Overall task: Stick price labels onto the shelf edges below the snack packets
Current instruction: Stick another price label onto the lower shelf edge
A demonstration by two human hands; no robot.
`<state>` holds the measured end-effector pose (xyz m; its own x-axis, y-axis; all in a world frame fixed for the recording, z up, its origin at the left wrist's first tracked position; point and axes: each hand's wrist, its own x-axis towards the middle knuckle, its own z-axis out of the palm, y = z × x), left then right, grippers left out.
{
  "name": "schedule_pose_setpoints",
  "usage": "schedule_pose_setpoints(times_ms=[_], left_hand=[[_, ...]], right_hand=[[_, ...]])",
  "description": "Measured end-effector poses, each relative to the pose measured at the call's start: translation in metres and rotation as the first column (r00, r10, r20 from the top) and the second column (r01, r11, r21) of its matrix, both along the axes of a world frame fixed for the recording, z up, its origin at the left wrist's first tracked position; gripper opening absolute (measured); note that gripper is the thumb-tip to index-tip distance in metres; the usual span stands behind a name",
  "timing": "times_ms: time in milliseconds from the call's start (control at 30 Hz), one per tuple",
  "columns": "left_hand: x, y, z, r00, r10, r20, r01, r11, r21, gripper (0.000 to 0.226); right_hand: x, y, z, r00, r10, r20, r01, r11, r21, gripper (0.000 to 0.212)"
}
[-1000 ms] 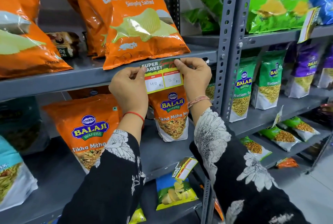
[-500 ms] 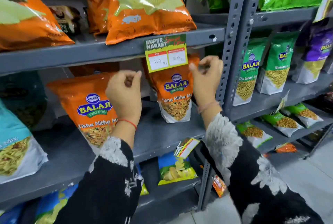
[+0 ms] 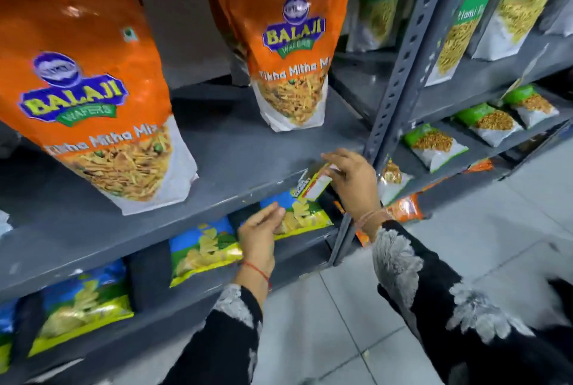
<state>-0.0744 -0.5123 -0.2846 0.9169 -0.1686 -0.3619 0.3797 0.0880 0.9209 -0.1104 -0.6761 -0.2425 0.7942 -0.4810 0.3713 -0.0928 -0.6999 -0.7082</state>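
Right hand at the front edge of the grey shelf, just left of the perforated upright post, fingers curled and pinching a price label; label tilted, one end at the shelf lip, the rest hanging out over the row below. Whether stuck to the edge or only held against it, impossible to tell. Left hand lower and to the left, loosely curled, fingertips together and holding nothing visible, in front of the blue-and-yellow chip packets lying flat on the lower shelf. Hands near each other but apart. Up on the grey shelf, two orange Balaji Tikha Mitha Mix packets: a large one upright near the front edge at left, a smaller one farther back at centre, with bare shelf surface between and in front of them. Long stretch of shelf edge bare to the left of the label. Right of the post, green namkeen packets lying on a neighbouring shelf, taller green ones standing above. Pale tiled floor open below and behind both black floral sleeves. Picture blurred; label print unreadable.
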Motion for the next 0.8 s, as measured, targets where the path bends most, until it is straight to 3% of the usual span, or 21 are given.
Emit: schedule_pose_setpoints(times_ms=[133, 200, 333, 500, 633, 800], left_hand=[[0.007, -0.042, -0.023, 0.999, 0.020, 0.029, -0.023, 0.996, 0.083, 0.041], [0.014, -0.053, -0.025, 0.995, 0.038, 0.090, -0.049, 0.990, 0.132, 0.032], [0.012, -0.055, -0.018, 0.965, 0.032, 0.261, -0.134, 0.914, 0.384, 0.013], [-0.009, -0.033, -0.008, 0.858, -0.029, 0.513, -0.192, 0.908, 0.373, 0.007], [0.000, -0.029, -0.003, 0.854, 0.015, 0.519, -0.236, 0.901, 0.363, 0.011], [0.004, -0.030, 0.002, 0.837, 0.010, 0.548, -0.256, 0.891, 0.375, 0.012]], right_hand=[[0.010, -0.006, -0.001, 1.000, -0.004, -0.003, 0.003, 0.998, -0.065, 0.020], [0.016, -0.008, 0.005, 0.999, 0.011, -0.045, -0.015, 0.995, -0.096, 0.016], [0.015, -0.008, 0.003, 0.998, -0.030, -0.063, 0.019, 0.986, -0.164, 0.003], [-0.018, 0.006, -0.031, 0.963, -0.222, 0.151, 0.176, 0.947, 0.270, 0.012], [-0.008, 0.006, -0.038, 0.955, -0.258, 0.146, 0.186, 0.905, 0.384, 0.011], [0.010, 0.008, -0.037, 0.947, -0.281, 0.156, 0.194, 0.888, 0.417, 0.011]])
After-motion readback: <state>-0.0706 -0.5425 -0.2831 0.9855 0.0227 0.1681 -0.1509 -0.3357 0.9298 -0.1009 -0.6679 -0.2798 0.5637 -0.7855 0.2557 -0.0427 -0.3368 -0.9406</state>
